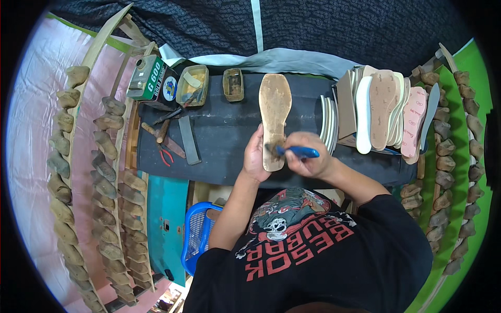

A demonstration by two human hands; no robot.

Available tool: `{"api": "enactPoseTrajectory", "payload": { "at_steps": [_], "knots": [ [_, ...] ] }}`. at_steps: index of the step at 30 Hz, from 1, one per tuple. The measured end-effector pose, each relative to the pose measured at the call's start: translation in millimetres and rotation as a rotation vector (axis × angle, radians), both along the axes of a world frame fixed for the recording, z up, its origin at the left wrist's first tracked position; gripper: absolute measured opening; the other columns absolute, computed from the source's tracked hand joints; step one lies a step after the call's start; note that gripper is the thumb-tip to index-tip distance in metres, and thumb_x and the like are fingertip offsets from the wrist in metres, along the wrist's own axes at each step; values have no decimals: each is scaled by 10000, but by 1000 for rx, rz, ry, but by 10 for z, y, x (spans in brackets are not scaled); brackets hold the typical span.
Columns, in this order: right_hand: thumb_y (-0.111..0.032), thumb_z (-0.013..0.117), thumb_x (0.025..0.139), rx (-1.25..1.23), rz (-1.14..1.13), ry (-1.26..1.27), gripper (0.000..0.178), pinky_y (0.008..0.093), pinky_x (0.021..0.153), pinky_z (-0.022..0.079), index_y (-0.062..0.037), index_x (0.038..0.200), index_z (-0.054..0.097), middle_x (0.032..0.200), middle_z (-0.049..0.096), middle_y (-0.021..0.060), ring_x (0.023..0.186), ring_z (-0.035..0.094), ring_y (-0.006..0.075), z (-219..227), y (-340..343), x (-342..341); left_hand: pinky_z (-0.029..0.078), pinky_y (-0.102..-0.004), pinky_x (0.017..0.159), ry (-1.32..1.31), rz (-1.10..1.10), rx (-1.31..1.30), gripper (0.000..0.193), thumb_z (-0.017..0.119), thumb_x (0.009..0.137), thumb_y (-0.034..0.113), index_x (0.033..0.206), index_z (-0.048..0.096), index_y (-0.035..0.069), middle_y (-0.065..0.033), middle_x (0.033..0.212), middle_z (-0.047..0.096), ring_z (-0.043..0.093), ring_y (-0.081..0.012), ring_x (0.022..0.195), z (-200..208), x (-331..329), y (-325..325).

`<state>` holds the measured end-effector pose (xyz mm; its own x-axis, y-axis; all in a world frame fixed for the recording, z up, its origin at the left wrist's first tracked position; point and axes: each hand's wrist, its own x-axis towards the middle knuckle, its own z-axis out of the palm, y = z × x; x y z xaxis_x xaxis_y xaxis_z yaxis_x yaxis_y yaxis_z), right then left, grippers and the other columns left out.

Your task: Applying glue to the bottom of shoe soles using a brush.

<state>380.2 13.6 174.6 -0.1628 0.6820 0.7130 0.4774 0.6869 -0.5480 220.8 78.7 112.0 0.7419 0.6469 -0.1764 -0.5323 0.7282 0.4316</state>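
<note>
A tan, glossy insole (pixel 275 101) stands out lengthwise over the dark worktable, wide end away from me. My left hand (pixel 254 156) grips it along the left edge near its narrower end. In my right hand (pixel 313 161) is a blue-handled brush (pixel 303 152), held closed in the fingers. Its dark bristles touch the insole's surface at the narrower part. The fingers of my left hand under the insole are hidden.
A stack of insoles (pixel 383 104) in a cardboard box stands at the right, beside curved white strips (pixel 329 122). At the left lie red-handled pliers (pixel 167 158), a hammer (pixel 164 130) and a grey flat bar (pixel 189 140). Behind them are a green can (pixel 154 81) and tubs (pixel 233 85).
</note>
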Motion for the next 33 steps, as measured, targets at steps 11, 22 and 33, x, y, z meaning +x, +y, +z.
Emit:
{"api": "enactPoseTrajectory", "payload": {
  "at_steps": [11,22,33],
  "knots": [
    [-56,703,855,-10,-85,109,140,359,563,553,12,942,618,780,672,111,596,674,253,-85,36,43,550,-350,846,56,32,-199,408,385,1080,402,1294,568,106,-69,1075,693,672,-193,937,99,68,-83],
    [-61,675,898,-115,-256,245,137,307,523,507,7,985,593,757,641,90,569,630,171,-138,167,40,557,-373,777,43,-7,-122,386,401,1074,390,1289,566,114,-51,1023,683,666,-187,869,25,93,-96],
    [-92,619,951,-179,-366,222,117,345,543,505,7,985,565,803,617,94,594,640,225,27,326,70,537,-388,806,-40,-9,-63,408,377,1080,429,1306,553,138,-42,1069,659,636,-167,946,-28,124,-54]
  ]
}}
